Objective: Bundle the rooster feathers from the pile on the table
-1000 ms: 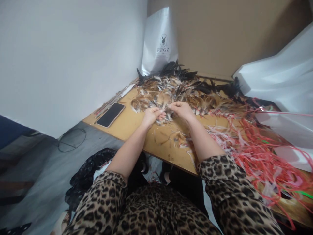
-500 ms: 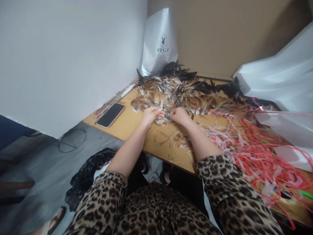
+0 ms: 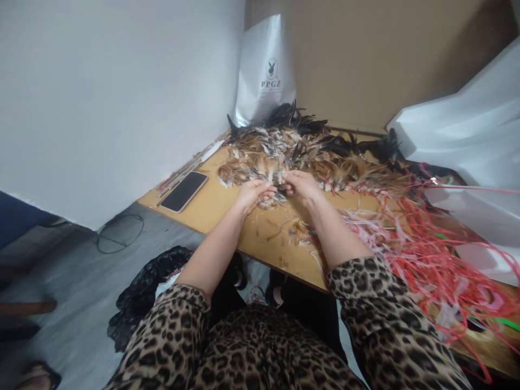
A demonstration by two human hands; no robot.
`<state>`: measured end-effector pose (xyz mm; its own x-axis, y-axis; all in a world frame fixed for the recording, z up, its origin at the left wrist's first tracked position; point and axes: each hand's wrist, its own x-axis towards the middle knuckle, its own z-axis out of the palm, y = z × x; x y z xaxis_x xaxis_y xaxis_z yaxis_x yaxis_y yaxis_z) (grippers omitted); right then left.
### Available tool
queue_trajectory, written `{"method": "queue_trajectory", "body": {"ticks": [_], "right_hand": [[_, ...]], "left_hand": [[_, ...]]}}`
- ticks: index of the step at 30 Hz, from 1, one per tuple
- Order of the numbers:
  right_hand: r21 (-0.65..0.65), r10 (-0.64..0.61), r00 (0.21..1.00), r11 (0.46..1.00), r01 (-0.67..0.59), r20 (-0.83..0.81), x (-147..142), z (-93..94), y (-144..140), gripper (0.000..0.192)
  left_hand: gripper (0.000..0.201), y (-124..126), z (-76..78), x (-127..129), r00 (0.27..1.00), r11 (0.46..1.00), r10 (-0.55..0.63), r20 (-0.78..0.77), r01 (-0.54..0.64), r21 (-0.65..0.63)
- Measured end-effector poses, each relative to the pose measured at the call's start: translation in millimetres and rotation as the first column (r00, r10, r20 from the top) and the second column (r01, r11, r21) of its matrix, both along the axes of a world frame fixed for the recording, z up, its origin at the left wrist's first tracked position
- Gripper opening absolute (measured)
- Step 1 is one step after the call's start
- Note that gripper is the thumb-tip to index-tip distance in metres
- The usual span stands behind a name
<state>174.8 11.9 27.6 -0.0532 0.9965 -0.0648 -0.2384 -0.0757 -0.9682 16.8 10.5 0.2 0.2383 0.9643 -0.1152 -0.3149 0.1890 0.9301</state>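
A dark phone (image 3: pixel 184 190) lies face up near the left corner of the wooden tabletop (image 3: pixel 227 208), well to the left of the feather heap (image 3: pixel 300 151) and just in front of a few thin pale sticks (image 3: pixel 190 165) along the wall edge, seemingly parked where the work cannot bury it. The heap, brown, tan and black plumes, fills the far middle of the tabletop, its back edge against a white paper bag (image 3: pixel 266 70) printed with a rabbit logo that stands in the corner.

At the heap's near edge the person's two hands meet. The left hand (image 3: pixel 254 194) is curled almost closed, fingers folded over a small bunch of feathers (image 3: pixel 271 198) that it appears to steady just above the board. The right hand (image 3: pixel 299 185), touching it fingertip to fingertip, is likewise nearly closed, thumb and fingers pinched on the same bunch, as if to keep the quills lined up; exactly how many feathers each holds is too small to tell. Loose wisps (image 3: pixel 292 230) lie on the board just in front of the heap, below the wrists.

Right of the heap, a tangle of red and white strips (image 3: pixel 422 244) spreads across the tabletop to its right end, beside crumpled white sheeting (image 3: pixel 467 135) leaning behind it.
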Motion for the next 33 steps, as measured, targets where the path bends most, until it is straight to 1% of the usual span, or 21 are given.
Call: {"method": "queue_trajectory", "body": {"ticks": [4,7,10,14,17,20,24,30,33], "right_hand": [[0.044,-0.05,0.998,0.998,0.048,0.036,-13,-3.4,-3,0.03],[0.112,-0.098,0.992,0.99,0.089,0.08,-20,-7.2,-4,0.028],[0.176,-0.14,0.984,0.977,0.12,0.108,-24,-11.0,-4,0.027],[0.219,-0.169,0.974,0.966,0.134,0.151,-26,-12.8,-5,0.026],[0.195,-0.138,0.977,0.975,0.105,0.164,-25,-10.4,-6,0.028],[0.132,-0.098,0.975,0.989,0.072,0.199,-22,-6.7,-8,0.033],[0.107,-0.087,0.973,0.992,0.065,0.216,-20,-4.8,-9,0.034],[0.086,-0.11,0.986,0.991,0.1,0.124,-24,-8.3,-10,0.035],[0.084,-0.106,0.989,0.992,0.098,0.099,-26,-12.0,-9,0.035]], "left_hand": [[0.014,-2,2.3,1,0.998,0.999,-0.028,0.053,0.03,-0.036],[0.011,-2,4.1,2,0.994,0.996,-0.052,0.099,0.059,-0.069],[0.009,-2,4.1,2,0.989,0.992,-0.071,0.133,0.083,-0.091],[0.006,0,2.0,1,0.985,0.991,-0.084,0.148,0.098,-0.093],[0.007,1,1.3,1,0.992,0.995,-0.047,0.12,0.056,-0.077],[0.012,0,2.1,2,0.998,1.0,-0.01,0.064,0.011,-0.018],[0.016,-2,3.3,3,1.0,0.999,-0.016,0.001,0.016,0.041],[0.015,-1,1.5,3,0.998,0.999,-0.039,0.04,0.039,0.012],[0.015,-1,0.9,3,0.998,0.999,-0.042,0.048,0.041,0.012]]}}
